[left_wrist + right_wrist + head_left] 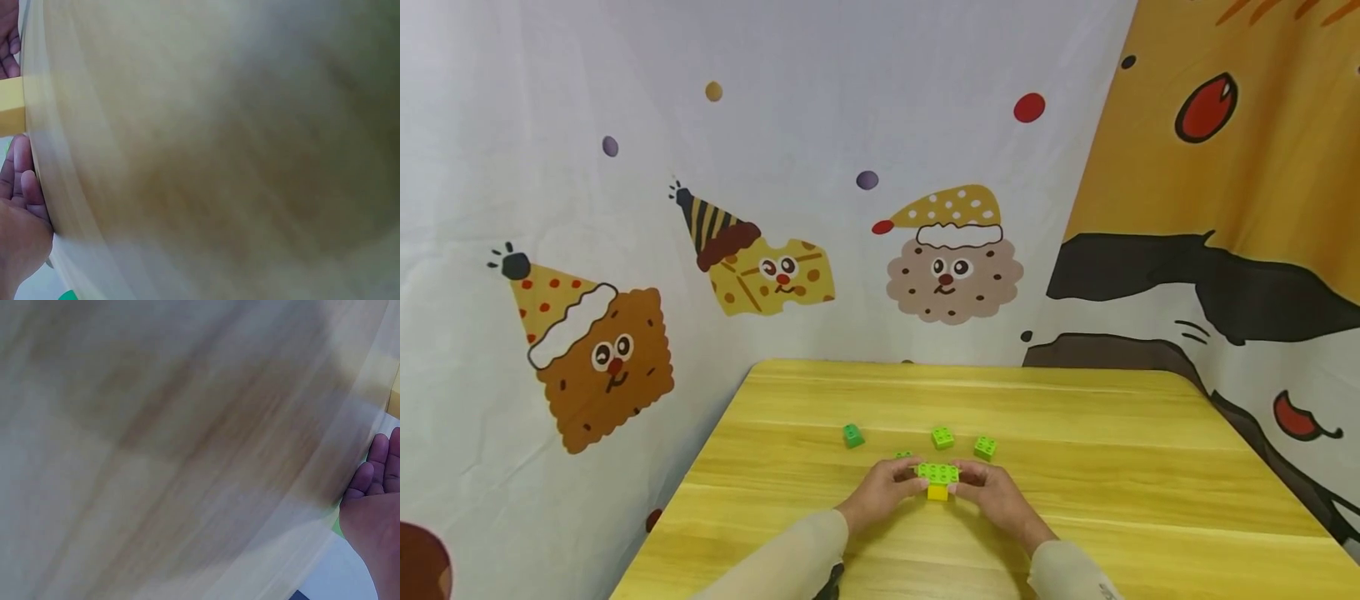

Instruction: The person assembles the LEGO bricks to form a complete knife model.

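In the head view, a long light-green building brick [938,472] sits on top of a yellow brick [937,493] over the wooden table. My left hand [886,490] pinches the green brick's left end between thumb and fingers. At its right end my right hand [997,497] does the same. The left wrist view has the side of the yellow brick [11,107] between the two hands. Only the curled outer fingers and wrist of the right hand [375,487] appear in the right wrist view.
Beyond the hands, two small light-green bricks [942,437] [985,447] lie on the table [760,467]. A darker green brick [852,435] with a slope is farther left. Another green brick [903,455] is partly hidden behind the left hand. A printed cloth [820,100] hangs behind the table.
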Demonstrator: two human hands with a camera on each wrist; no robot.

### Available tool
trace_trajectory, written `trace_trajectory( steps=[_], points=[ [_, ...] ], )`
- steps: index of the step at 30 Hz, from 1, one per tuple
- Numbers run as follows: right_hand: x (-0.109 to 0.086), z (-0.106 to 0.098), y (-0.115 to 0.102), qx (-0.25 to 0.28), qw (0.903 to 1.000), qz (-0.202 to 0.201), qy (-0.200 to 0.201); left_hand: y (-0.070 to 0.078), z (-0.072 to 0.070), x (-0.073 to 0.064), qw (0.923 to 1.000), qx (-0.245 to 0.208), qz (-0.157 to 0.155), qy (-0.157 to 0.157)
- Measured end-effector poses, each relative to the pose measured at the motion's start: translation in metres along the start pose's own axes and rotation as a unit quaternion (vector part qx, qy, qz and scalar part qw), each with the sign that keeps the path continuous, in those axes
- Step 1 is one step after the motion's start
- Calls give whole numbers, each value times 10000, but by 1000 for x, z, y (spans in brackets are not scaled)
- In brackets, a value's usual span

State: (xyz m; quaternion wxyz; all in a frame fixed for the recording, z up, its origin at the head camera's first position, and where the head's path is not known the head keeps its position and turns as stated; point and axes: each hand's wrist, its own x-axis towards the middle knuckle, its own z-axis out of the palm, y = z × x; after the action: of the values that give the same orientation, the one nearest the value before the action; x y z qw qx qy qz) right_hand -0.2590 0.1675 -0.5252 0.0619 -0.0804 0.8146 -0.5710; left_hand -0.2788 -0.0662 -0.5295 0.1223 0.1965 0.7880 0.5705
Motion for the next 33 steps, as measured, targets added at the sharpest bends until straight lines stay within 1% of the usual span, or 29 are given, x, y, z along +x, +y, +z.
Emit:
trace_trajectory(
  steps=[5, 14, 21, 26, 33],
  points=[
    [1, 1, 1, -3, 10000, 47, 17, -2, 0, 3, 10000, 3, 1, 13],
    [2, 2, 0, -2, 9996, 280, 88, -5, -1, 4, 10000, 21, -86, 7],
    [2, 0, 0, 4, 9994, 321, 116, -2, 1, 5, 9999, 21, -104, 123],
    [2, -2, -1, 113, 9991, 398, 122, 2, 2, 6, 9998, 74, -156, 112],
    [2, -7, 0, 74, 9990, 434, 85, 6, 2, 6, 9996, 188, -208, 27]
  ],
)
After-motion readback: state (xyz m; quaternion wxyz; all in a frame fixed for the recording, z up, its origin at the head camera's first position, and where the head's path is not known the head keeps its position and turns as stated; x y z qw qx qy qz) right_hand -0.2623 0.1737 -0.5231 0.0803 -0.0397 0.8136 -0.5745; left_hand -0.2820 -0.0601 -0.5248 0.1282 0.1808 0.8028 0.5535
